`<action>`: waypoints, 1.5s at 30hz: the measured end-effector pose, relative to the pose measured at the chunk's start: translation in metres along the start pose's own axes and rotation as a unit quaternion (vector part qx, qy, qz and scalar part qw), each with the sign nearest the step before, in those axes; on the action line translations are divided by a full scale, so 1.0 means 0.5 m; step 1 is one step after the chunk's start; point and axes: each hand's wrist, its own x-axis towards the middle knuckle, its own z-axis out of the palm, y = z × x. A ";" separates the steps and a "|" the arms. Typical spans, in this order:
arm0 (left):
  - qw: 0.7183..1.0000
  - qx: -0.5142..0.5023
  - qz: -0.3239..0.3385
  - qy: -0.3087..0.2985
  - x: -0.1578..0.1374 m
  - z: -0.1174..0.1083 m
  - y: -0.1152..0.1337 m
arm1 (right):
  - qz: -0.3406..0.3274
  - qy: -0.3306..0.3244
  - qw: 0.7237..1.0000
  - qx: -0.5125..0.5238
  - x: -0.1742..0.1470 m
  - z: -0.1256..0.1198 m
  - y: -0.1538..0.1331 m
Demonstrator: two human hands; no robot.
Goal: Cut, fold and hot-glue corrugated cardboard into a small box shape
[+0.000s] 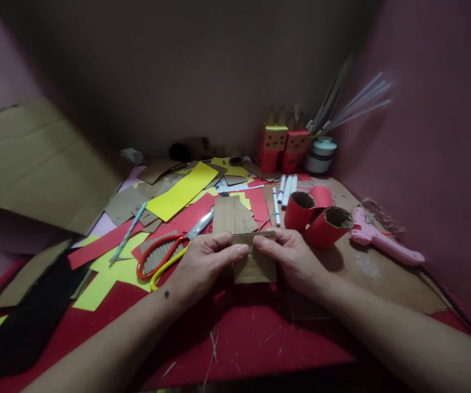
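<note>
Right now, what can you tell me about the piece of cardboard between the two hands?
The piece of cardboard is plain brown, flat and roughly rectangular. The left hand and right hand pinch it near its upper corners, thumbs on the face towards the viewer. It sits at the near side of the red table; whether its lower edge touches down is unclear.

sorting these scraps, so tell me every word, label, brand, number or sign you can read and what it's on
Nothing is legible enough to quote.
Greyish cardboard: dark characters, too blurred.
Printed cardboard behind the yellow strip: faint print, too blurred.
Brown cardboard at the back: dark print, too small.
</note>
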 end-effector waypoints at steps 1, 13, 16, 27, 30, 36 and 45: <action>1.000 -0.001 -0.002 -0.002 0.000 -0.001 -0.001 | 0.004 0.004 1.000 -0.005 0.000 0.001 0.000; 0.996 -0.091 -0.006 -0.002 0.015 0.014 -0.011 | 0.030 0.048 0.998 0.028 0.004 0.011 0.004; 0.997 -0.081 -0.012 0.005 0.019 0.013 -0.014 | 0.033 0.057 0.997 0.049 0.010 0.008 0.009; 0.990 -0.080 -0.115 -0.023 0.024 0.010 -0.014 | 0.053 0.035 0.996 0.066 0.024 0.005 0.013; 0.986 -0.091 -0.138 -0.025 0.024 0.005 -0.009 | 0.062 0.038 0.995 0.069 0.023 0.006 0.010; 0.985 -0.088 -0.144 -0.027 0.025 0.000 -0.005 | 0.079 0.052 0.992 0.081 0.024 0.010 0.006; 0.993 -0.109 -0.025 -0.023 0.010 0.003 0.007 | 0.026 -0.056 0.994 0.095 0.021 -0.004 0.000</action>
